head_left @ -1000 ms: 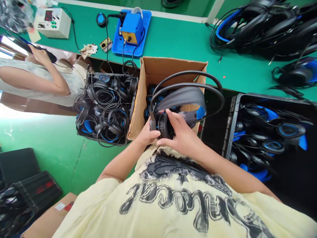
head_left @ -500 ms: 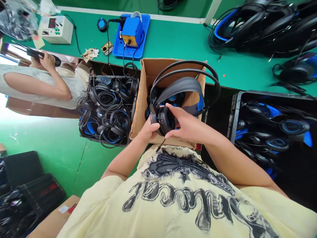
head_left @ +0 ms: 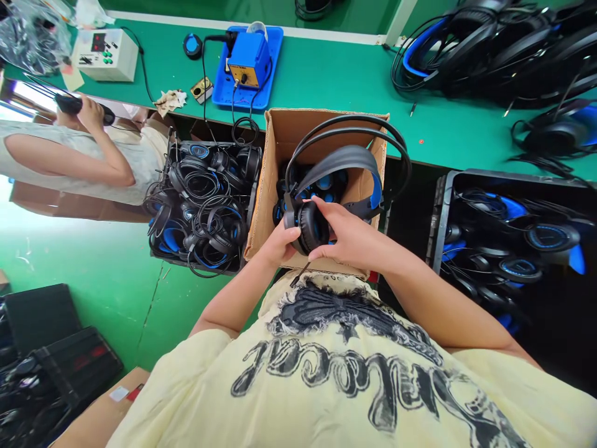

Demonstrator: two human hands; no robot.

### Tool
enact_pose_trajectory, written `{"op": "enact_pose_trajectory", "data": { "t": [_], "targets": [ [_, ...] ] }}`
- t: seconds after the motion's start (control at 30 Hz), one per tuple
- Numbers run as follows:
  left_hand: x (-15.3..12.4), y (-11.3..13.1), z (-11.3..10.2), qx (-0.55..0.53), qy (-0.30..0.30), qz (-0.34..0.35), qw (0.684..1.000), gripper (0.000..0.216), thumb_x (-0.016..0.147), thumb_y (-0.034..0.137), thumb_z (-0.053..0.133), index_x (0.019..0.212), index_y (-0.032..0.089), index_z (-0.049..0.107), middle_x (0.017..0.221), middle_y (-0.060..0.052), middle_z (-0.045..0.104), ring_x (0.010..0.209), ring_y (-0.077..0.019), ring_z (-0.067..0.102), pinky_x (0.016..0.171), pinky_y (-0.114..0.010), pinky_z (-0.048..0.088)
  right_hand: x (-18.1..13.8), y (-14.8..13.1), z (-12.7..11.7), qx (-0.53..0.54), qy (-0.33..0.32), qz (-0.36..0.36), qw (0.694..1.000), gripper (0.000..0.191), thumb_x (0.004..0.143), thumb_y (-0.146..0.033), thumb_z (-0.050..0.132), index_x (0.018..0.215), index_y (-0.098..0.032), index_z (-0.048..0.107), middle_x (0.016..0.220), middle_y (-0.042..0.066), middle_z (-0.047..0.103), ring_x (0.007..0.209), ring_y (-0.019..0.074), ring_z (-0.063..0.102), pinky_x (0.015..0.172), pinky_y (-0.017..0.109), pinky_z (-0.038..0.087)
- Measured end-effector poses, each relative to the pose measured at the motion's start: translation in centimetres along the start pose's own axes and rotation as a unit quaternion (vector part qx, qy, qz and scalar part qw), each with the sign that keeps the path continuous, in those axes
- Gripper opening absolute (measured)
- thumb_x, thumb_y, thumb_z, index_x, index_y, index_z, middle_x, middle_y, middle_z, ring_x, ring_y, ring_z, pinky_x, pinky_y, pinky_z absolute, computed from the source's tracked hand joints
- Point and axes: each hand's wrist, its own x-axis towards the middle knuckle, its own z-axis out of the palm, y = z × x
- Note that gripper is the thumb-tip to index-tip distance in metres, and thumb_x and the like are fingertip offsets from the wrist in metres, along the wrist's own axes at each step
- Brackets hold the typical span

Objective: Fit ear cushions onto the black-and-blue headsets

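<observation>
Both my hands hold a black headset (head_left: 340, 163) with a blue-lined headband above an open cardboard box (head_left: 255, 205). My left hand (head_left: 281, 241) is closed round the outer side of one ear cup, its thumb at the rim. On the other side, my right hand (head_left: 342, 231) grips the cushion (head_left: 313, 228) of the same cup between thumb and fingers. The headband arches away to the right over the box. A short dark microphone boom or cable end (head_left: 300, 274) sticks out below the cup. Blue-and-black round parts (head_left: 326, 180) lie inside the box, partly hidden by the headset.
Left of the box stands a crate of tangled headsets (head_left: 205, 205); another black crate (head_left: 441, 218) with headsets is on the right. The green bench (head_left: 326, 74) carries a blue soldering station (head_left: 249, 59) and piled headsets (head_left: 489, 56). A co-worker's arm (head_left: 69, 152) is at far left.
The headset has shifted very slightly, its headband tilting a little to the left. My hands keep their hold on the cup. The co-worker's held item has turned slightly.
</observation>
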Motion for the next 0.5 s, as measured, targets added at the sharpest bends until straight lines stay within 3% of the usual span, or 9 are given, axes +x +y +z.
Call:
{"op": "enact_pose_trajectory", "data": {
  "t": [0.1,0.3,0.5],
  "targets": [
    [0.2,-0.2,-0.1,-0.019,0.019,-0.034,0.999,0.068,0.053,0.057,0.093,0.102,0.016,0.07,0.087,-0.006,0.077,0.093,-0.0282,0.075,0.085,-0.035,0.06,0.5,-0.2,-0.1,-0.012,-0.01,0.038,0.999,0.114,0.07,-0.044,0.089,0.162,-0.02,0.027,0.153,0.02,0.047,0.14,0.038,0.051,0.117,0.053,0.044],
    [0.7,-0.5,-0.1,-0.045,0.028,-0.078,0.996,0.056,0.06,0.047,0.088,0.102,0.014,0.071,0.095,-0.01,0.079,0.111,-0.0345,0.072,0.098,-0.042,0.057,1.1,0.2,-0.4,-0.023,-0.035,0.061,0.997,0.113,0.067,-0.046,0.091,0.159,-0.015,0.033,0.148,0.022,0.051,0.137,0.038,0.054,0.112,0.052,0.047],
    [0.6,-0.5,-0.2,-0.047,0.013,-0.059,0.997,0.056,0.057,0.047,0.091,0.098,0.015,0.071,0.089,-0.007,0.078,0.101,-0.0304,0.075,0.092,-0.037,0.058,1.2,0.1,-0.3,-0.052,-0.013,0.06,0.997,0.107,0.069,-0.049,0.09,0.156,-0.015,0.038,0.145,0.021,0.055,0.135,0.0384,0.055,0.113,0.054,0.046]
  ]
}}
